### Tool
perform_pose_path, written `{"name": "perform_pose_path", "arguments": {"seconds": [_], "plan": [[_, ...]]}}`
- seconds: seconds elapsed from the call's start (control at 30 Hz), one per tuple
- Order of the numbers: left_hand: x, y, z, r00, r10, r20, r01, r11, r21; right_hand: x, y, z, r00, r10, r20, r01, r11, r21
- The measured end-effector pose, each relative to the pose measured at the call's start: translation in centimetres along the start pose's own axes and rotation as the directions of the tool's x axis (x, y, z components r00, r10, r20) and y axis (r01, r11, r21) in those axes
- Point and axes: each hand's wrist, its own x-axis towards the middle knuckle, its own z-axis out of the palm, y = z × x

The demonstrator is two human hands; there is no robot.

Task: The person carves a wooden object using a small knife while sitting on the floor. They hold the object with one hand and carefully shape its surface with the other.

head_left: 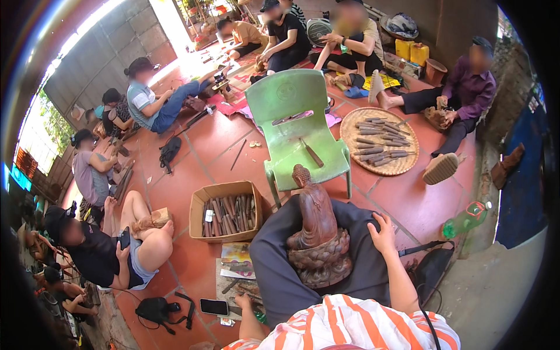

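Note:
A dark reddish-brown carved wooden statue of a seated figure on a lotus base (pixel 315 227) rests upright in my lap, between my grey-trousered legs. My right hand (pixel 383 233) lies on my right knee with its fingers spread and nothing in them. Down at my left side, my left hand (pixel 244 302) is low beside several carving tools on a flat board (pixel 225 284). Its fingers are too small and partly hidden to show whether they grip one of those tools.
Ahead stands a green plastic chair (pixel 291 134) with a single chisel (pixel 312 153) on its seat. A cardboard box (pixel 224 237) of chisels is at left, a woven tray (pixel 349 153) of chisels at right. A phone (pixel 214 306) and black bag (pixel 157 311) lie left; several people sit around.

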Motion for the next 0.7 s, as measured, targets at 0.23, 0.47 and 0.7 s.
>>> {"name": "perform_pose_path", "arguments": {"seconds": [0.23, 0.47, 0.7], "plan": [[-0.6, -0.9, 0.4, 0.999, 0.02, -0.033, -0.021, 1.0, -0.021, -0.2, 0.2, -0.2, 1.0, 0.007, 0.0, -0.007, 1.0, 0.005], [0.1, -0.7, -0.2, 0.992, 0.113, -0.061, -0.11, 0.992, 0.061, -0.1, -0.2, 0.1, 1.0, 0.01, -0.004, -0.01, 1.0, 0.001], [-1.4, 0.2, 1.4, 0.998, 0.053, -0.029, -0.051, 0.997, 0.065, 0.1, 0.2, -0.3, 1.0, 0.016, -0.01, -0.016, 1.0, -0.001]]}}
